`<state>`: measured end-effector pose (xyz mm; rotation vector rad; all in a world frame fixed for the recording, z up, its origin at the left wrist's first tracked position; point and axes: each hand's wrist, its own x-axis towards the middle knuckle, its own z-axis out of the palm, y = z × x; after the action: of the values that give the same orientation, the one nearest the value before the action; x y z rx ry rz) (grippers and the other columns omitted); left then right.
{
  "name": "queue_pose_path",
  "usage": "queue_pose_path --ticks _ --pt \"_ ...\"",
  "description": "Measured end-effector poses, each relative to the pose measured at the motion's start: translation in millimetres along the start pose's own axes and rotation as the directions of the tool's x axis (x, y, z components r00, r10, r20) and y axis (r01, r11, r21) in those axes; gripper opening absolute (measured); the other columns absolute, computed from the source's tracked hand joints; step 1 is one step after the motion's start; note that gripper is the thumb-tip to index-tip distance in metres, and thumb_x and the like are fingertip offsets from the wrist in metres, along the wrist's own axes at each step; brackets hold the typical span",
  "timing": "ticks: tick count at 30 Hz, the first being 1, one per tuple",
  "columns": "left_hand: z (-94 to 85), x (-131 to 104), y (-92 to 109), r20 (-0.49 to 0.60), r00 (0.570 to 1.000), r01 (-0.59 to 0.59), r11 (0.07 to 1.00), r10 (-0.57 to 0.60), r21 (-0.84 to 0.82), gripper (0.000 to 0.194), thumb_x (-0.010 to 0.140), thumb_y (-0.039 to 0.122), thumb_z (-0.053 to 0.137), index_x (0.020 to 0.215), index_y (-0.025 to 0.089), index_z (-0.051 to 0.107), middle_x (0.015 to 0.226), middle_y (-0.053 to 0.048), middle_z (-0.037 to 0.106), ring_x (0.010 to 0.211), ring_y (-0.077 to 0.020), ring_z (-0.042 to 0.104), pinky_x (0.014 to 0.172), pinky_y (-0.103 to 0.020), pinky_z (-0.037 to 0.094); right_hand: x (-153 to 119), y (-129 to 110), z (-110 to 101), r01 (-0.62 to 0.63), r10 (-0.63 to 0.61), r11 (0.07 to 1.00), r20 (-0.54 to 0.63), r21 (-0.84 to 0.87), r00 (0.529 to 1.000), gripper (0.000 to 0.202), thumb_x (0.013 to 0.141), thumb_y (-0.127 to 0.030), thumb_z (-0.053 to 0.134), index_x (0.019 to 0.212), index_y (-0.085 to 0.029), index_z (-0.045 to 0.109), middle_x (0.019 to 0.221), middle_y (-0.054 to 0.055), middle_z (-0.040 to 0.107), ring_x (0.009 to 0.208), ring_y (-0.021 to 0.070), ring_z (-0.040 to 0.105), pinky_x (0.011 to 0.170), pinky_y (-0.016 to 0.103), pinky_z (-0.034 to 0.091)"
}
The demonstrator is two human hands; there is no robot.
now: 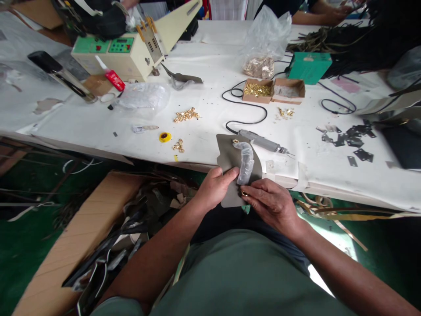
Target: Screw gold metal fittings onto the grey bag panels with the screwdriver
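Note:
A flat grey-brown panel (pixel 228 153) is held at the table's front edge, its far end over the tabletop. A handle wrapped in clear plastic (pixel 246 162) lies along it, with a small gold fitting (pixel 235 141) at the far end. My left hand (pixel 215 186) grips the panel's left side, thumb on top beside the wrapped handle. At the near end of the handle, the fingers of my right hand (pixel 271 202) pinch a small gold ring (pixel 244 193). Just beyond the panel rests a grey electric screwdriver (pixel 263 141) with its cord.
Gold hardware piles (pixel 186 115), a yellow round container (pixel 165 137) and a cream machine (pixel 125 57) are on the left. Beyond the screwdriver stand small boxes (pixel 258 91); dark metal plates (pixel 355 136) lie right. Another person's hand (pixel 335 15) shows at the back.

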<state>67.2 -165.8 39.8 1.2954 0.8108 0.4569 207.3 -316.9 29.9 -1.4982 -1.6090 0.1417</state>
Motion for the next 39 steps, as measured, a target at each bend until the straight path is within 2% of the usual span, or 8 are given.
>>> queue_pose_path --ticks 6,10,15,20,28,34,37,39 --pt "0.6 0 5 -0.061 0.998 0.015 0.992 -0.023 -0.128 0.039 0.077 0.053 0.082 0.094 0.018 0.078 0.077 -0.001 0.075 0.083 -0.0254 0.069 0.077 -0.033 0.051 -11 -2 -2 -0.163 0.171 0.985 -0.194 0.057 0.966 0.044 0.091 -0.022 0.076 0.133 -0.03 0.067 0.103 0.008 0.068 0.09 0.022 0.066 0.079 0.039 0.058" --pt "3.5 -3 12 -0.05 0.998 0.035 0.987 -0.043 -0.155 0.041 0.075 0.054 0.083 0.094 0.018 0.078 0.081 -0.004 0.077 0.086 -0.0277 0.071 0.079 -0.035 0.054 -12 4 -3 -0.416 0.459 0.886 -0.268 0.205 0.847 0.04 0.089 -0.036 0.078 0.126 -0.026 0.068 0.107 0.008 0.068 0.089 0.0222 0.064 0.085 0.042 0.056" --pt "8.8 -13 22 -0.029 0.995 0.097 0.993 -0.099 -0.062 0.043 0.074 0.059 0.082 0.089 0.019 0.078 0.079 -0.006 0.078 0.082 -0.0303 0.072 0.073 -0.037 0.055 -4 -4 -1 -0.547 0.644 0.409 0.195 0.73 0.74 0.042 0.09 -0.053 0.072 0.115 -0.02 0.07 0.105 0.007 0.073 0.096 0.0234 0.068 0.087 0.037 0.055" --pt "7.1 1 20 0.148 0.986 0.057 0.984 -0.082 0.167 0.049 0.077 0.067 0.076 0.073 0.019 0.073 0.071 -0.006 0.073 0.074 -0.0283 0.07 0.068 -0.035 0.055 2 -5 -19 -0.489 0.643 0.25 0.234 0.836 0.729 0.042 0.084 -0.054 0.079 0.098 -0.015 0.071 0.083 0.003 0.069 0.068 0.0131 0.059 0.065 0.025 0.045" --pt "4.5 43 14 0.183 0.976 -0.154 0.965 0.116 0.214 0.063 0.08 0.073 0.067 0.102 0.015 0.077 0.083 -0.009 0.073 0.069 -0.0202 0.063 0.051 -0.026 0.049 -20 10 -158 -0.59 0.826 0.348 0.059 0.729 0.561 0.035 0.083 -0.047 0.078 0.096 -0.014 0.073 0.076 0.006 0.073 0.059 0.0161 0.064 0.053 0.025 0.046" --pt "2.7 84 -1 0.142 0.979 -0.172 0.967 0.147 0.19 0.06 0.077 0.07 0.071 0.099 0.014 0.075 0.081 -0.008 0.072 0.062 -0.0165 0.059 0.046 -0.022 0.042 8 69 -324 -0.519 0.579 0.754 -0.78 0.403 0.236 0.032 0.08 -0.043 0.079 0.105 -0.026 0.069 0.099 0.003 0.073 0.078 0.0169 0.069 0.067 0.029 0.057" --pt "-0.6 92 -13 0.146 0.978 -0.171 0.971 0.147 0.169 0.056 0.079 0.067 0.069 0.098 0.014 0.074 0.08 -0.008 0.072 0.059 -0.0162 0.059 0.044 -0.021 0.04 17 98 -336 -0.56 0.558 0.712 -0.826 0.424 0.084 0.028 0.082 -0.048 0.074 0.093 -0.024 0.065 0.092 0.009 0.072 0.074 0.0192 0.068 0.063 0.033 0.057" --pt "-3.2 92 -20 0.124 0.98 -0.17 0.976 0.153 0.139 0.053 0.081 0.065 0.067 0.099 0.015 0.074 0.078 -0.007 0.072 0.059 -0.016 0.06 0.045 -0.022 0.041 20 114 -302 -0.611 0.605 0.672 -0.786 0.419 0.127 0.029 0.075 -0.043 0.08 0.087 -0.02 0.068 0.085 0.014 0.071 0.072 0.0212 0.068 0.061 0.034 0.056"
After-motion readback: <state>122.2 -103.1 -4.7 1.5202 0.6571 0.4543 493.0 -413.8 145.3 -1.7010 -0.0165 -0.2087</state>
